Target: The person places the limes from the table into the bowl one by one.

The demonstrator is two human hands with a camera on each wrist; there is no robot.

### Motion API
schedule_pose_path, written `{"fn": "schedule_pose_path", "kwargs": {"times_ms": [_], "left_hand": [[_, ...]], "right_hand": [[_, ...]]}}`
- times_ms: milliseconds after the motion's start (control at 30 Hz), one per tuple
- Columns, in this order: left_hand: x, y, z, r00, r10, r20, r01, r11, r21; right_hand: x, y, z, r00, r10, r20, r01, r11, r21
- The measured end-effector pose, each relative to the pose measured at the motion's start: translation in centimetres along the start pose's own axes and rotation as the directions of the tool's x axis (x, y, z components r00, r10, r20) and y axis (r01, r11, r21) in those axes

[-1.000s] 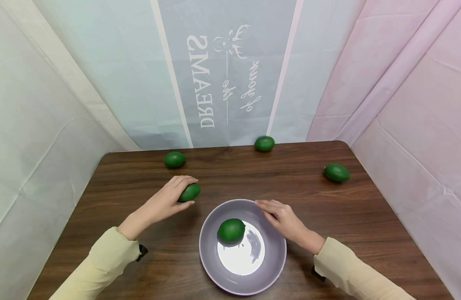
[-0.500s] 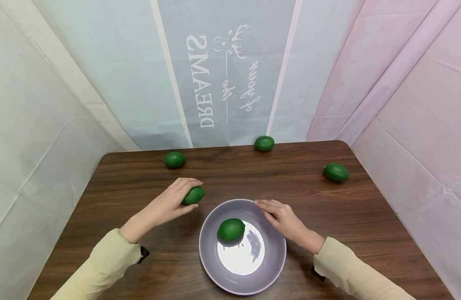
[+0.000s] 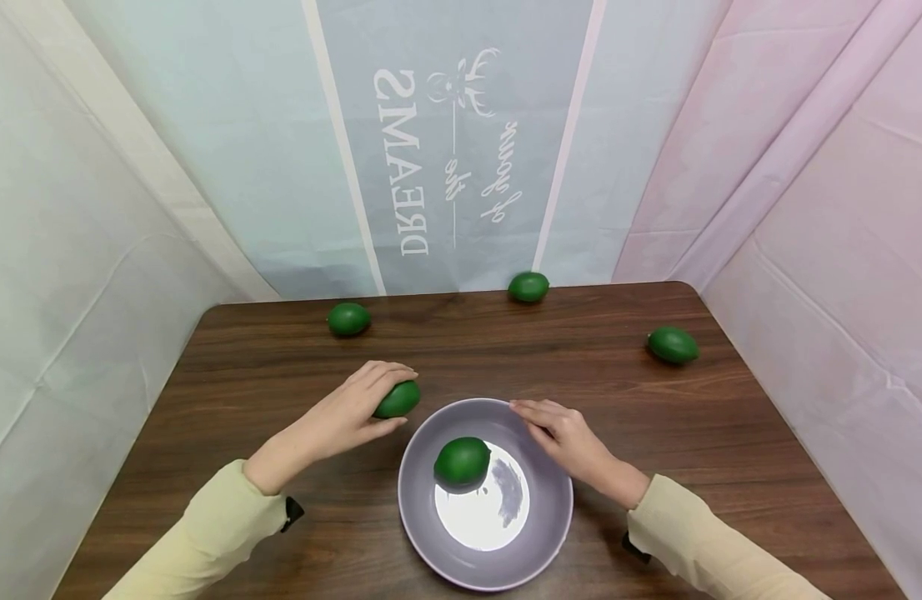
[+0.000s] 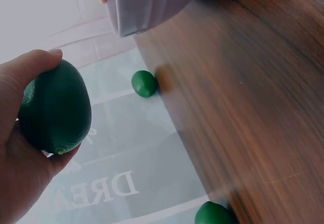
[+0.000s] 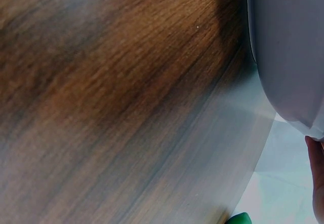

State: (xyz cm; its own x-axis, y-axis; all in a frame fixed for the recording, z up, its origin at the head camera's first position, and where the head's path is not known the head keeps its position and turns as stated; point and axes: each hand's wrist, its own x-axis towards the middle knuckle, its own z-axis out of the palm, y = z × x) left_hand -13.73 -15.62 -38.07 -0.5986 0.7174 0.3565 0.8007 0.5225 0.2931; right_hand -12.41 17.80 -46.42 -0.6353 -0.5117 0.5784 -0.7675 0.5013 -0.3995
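My left hand (image 3: 356, 414) grips a green lime (image 3: 397, 400) in the head view, raised just left of the bowl's rim. In the left wrist view, the thumb lies over the top of this lime (image 4: 58, 107) and fingers pass behind it. A round grey-purple bowl (image 3: 419, 533) stands on the table with one lime (image 3: 462, 461) inside. At the bowl's upper right, my right hand (image 3: 573, 442) holds the rim, its thumb on the inner side and its fingers along the outside. Only part of that hand (image 5: 316, 176) shows in the right wrist view, against the bowl (image 5: 291, 46).
Along the back of the dark wooden table (image 3: 281, 367) lie a lime (image 3: 348, 319) at left and another lime (image 3: 528, 287) by the cloth backdrop (image 3: 461, 167). A third lime (image 3: 673, 344) lies at the right. Pale cloth walls border both sides.
My left hand has moved right and slightly nearer, bringing its lime close to the bowl's rim. The right hand, the bowl and the other limes have stayed in place.
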Motion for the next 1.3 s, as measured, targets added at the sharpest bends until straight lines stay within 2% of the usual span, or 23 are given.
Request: {"fn": "schedule_pose_path", "kwargs": {"times_ms": [333, 600, 1300], "left_hand": [[0.2, 0.9, 0.1, 0.998, 0.053, 0.019, -0.053, 0.999, 0.000], [0.4, 1.5, 0.3, 0.994, 0.107, 0.002, -0.107, 0.994, -0.017], [0.3, 2.8, 1.1, 0.987, 0.147, 0.063, -0.142, 0.987, -0.077]], "right_hand": [[0.0, -0.2, -0.2, 1.000, 0.020, 0.015, -0.020, 1.000, 0.004], [0.1, -0.2, -0.2, 1.000, 0.014, 0.016, -0.014, 1.000, 0.008], [0.2, -0.2, -0.2, 1.000, -0.012, -0.004, 0.012, 1.000, -0.007]]}}
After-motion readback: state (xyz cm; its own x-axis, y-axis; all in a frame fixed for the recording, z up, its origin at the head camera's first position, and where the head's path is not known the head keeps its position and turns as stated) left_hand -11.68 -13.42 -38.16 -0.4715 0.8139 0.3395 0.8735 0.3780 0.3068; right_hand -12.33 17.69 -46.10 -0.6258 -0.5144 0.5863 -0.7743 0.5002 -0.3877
